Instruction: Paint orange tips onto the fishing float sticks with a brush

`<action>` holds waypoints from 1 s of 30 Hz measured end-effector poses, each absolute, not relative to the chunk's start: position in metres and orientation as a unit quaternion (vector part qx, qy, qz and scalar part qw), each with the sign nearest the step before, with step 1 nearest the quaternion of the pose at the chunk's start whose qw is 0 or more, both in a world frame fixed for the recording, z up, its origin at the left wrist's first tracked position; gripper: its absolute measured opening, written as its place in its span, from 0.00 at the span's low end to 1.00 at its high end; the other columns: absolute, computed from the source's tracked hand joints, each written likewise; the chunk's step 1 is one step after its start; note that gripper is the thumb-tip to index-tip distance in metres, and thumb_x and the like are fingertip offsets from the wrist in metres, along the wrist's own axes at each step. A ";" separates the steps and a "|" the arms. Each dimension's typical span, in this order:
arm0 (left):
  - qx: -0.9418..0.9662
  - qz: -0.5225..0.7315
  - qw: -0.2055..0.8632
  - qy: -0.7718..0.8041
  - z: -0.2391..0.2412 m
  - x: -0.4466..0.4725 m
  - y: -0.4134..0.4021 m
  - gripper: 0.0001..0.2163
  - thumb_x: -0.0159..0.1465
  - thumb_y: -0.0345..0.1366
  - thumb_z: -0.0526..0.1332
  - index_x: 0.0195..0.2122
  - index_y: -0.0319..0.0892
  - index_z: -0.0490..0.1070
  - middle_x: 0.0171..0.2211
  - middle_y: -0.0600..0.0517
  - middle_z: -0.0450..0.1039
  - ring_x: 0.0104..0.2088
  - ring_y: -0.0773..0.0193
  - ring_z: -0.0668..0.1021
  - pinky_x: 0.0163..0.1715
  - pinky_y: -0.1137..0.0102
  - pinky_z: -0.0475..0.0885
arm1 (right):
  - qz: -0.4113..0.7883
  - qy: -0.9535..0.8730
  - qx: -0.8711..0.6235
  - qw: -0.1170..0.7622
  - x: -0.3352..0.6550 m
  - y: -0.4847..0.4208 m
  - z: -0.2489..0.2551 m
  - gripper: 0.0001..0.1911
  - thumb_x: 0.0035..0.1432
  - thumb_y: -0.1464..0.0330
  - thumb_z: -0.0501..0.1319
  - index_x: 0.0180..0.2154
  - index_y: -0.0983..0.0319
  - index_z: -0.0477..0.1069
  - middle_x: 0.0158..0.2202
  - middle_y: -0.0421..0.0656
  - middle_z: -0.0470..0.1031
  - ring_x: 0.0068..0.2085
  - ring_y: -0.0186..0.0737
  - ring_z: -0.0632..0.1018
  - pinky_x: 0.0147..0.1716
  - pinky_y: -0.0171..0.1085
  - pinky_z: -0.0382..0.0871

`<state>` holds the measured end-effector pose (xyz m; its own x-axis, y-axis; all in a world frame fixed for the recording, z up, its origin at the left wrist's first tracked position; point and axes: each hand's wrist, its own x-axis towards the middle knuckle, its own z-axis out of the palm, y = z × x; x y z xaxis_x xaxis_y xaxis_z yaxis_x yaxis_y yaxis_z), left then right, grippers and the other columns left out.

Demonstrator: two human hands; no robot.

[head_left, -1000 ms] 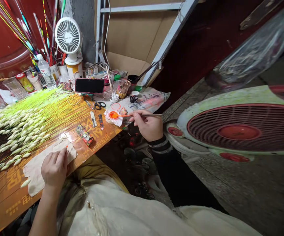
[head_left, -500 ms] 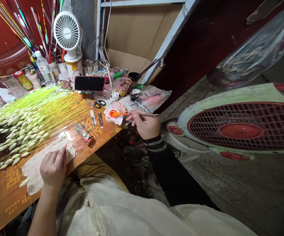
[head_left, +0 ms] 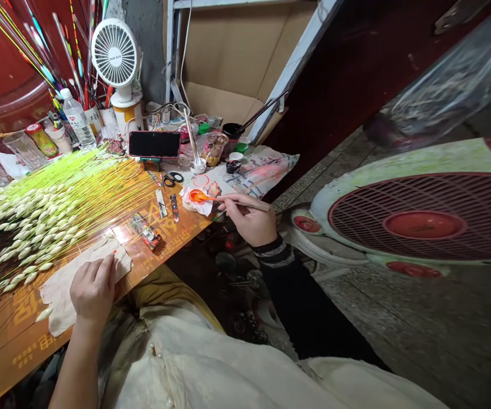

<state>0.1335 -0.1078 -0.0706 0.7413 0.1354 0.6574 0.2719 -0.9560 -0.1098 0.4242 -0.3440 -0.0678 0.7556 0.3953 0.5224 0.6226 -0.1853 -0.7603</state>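
Note:
My right hand (head_left: 250,218) pinches a thin paintbrush (head_left: 245,203) whose tip dips into a small dish of orange paint (head_left: 195,196) resting on a white tissue at the table's right end. My left hand (head_left: 93,291) lies curled on a beige cloth (head_left: 60,292) at the table's near edge, its fingertips pinching the end of a thin float stem by a small orange mark. Many fishing floats (head_left: 36,218) with white bodies and yellow-green stems lie fanned across the orange table (head_left: 19,335).
A black phone (head_left: 154,144) stands on a holder behind scissors (head_left: 172,179), jars and a brush cup (head_left: 197,166). A white desk fan (head_left: 114,54), a water bottle (head_left: 76,122) and tubs of rods sit at the back. A big floor fan (head_left: 424,218) lies to the right.
My right hand has tilted the brush slightly while its tip stays in the orange paint. My left hand has stayed on the cloth. The camera shifted a little.

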 end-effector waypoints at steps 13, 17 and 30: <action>-0.932 -0.330 0.086 -0.122 -0.068 0.133 -0.110 0.08 0.66 0.31 0.62 0.46 0.41 0.73 0.33 0.49 0.78 0.33 0.62 0.75 0.36 0.68 0.67 | -0.176 -0.371 -0.666 0.623 0.369 -0.335 -0.114 0.14 0.67 0.62 0.53 0.44 0.55 0.76 0.32 0.43 0.77 0.32 0.41 0.78 0.32 0.40 0.75; -0.932 -0.327 0.099 -0.125 -0.066 0.131 -0.111 0.08 0.65 0.30 0.63 0.46 0.41 0.73 0.33 0.50 0.78 0.32 0.61 0.74 0.36 0.67 0.67 | -0.170 -0.430 -0.652 0.601 0.334 -0.309 -0.140 0.12 0.66 0.59 0.58 0.44 0.56 0.75 0.39 0.44 0.78 0.40 0.42 0.79 0.41 0.44 0.77; -0.926 -0.325 0.131 -0.141 -0.063 0.130 -0.110 0.07 0.64 0.32 0.64 0.44 0.42 0.73 0.32 0.52 0.78 0.33 0.61 0.74 0.38 0.65 0.63 | -0.205 -0.439 -0.669 0.563 0.321 -0.293 -0.170 0.14 0.64 0.58 0.60 0.51 0.48 0.71 0.53 0.45 0.74 0.53 0.46 0.75 0.49 0.45 0.76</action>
<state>0.1301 -0.1095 -0.0627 0.7487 0.1748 0.6395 0.3459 -0.9259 -0.1519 0.3210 -0.2930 -0.1701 0.5297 0.3567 0.7695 0.8193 0.0196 -0.5731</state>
